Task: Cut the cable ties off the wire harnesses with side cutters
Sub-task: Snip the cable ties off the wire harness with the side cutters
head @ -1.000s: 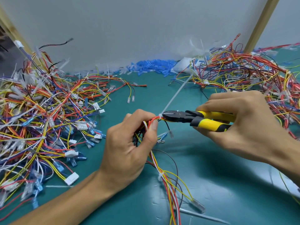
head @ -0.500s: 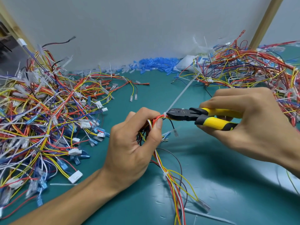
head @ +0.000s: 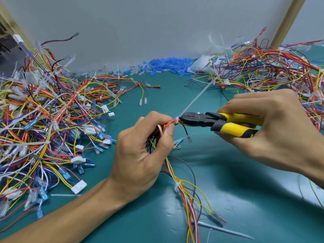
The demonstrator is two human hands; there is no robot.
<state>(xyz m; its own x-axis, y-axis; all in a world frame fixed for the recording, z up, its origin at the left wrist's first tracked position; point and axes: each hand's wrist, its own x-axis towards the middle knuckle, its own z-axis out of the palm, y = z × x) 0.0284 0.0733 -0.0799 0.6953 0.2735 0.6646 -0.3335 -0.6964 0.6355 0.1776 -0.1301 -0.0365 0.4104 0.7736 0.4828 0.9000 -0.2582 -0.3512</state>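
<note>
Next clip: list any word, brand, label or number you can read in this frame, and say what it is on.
No text in this frame can be read.
On the side cutters, gripped by the right hand: faint pale marks on the black head, too small and blurred to read.
On the cable tie around the wire harness, held by the left hand: no print visible.
On the white connector: no print visible.

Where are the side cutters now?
Head view, right of centre: the right hand grips the side cutters, tip at the cable tie by the left hand.
</note>
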